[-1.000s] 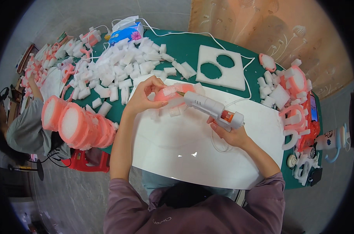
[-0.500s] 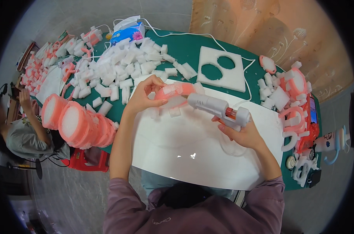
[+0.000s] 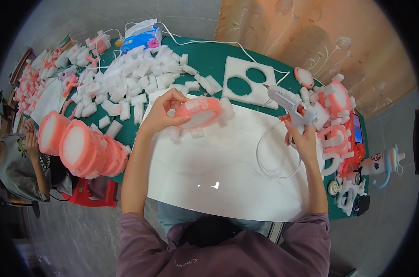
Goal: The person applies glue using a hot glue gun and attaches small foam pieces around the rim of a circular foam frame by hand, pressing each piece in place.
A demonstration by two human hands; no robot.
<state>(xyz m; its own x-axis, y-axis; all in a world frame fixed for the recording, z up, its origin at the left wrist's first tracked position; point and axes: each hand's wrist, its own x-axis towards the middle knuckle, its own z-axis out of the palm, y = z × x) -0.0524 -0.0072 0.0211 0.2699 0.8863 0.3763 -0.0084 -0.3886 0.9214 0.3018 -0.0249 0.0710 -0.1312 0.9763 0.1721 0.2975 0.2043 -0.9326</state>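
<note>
My left hand (image 3: 168, 111) grips a pink-rimmed round foam piece (image 3: 200, 113) by its left side, above a glossy white board (image 3: 223, 166). Small white foam blocks stick out around the rim of that piece. In my right hand (image 3: 302, 134) is a white hot glue gun (image 3: 288, 101), raised over the board's far right, its nozzle toward the far left and well apart from the foam piece. The glue gun's cord loops down over the board.
Loose white foam blocks (image 3: 145, 74) heap at the back left. Stacked pink-and-white foam rounds (image 3: 78, 145) stand at left. A foam sheet with two holes (image 3: 232, 69) lies behind the board. More pink foam parts (image 3: 336, 138) crowd the right. Another person (image 3: 20, 157) sits at far left.
The glue gun in my right hand has moved away from the foam piece, to the right and farther back. My left hand still holds the foam piece over the board.
</note>
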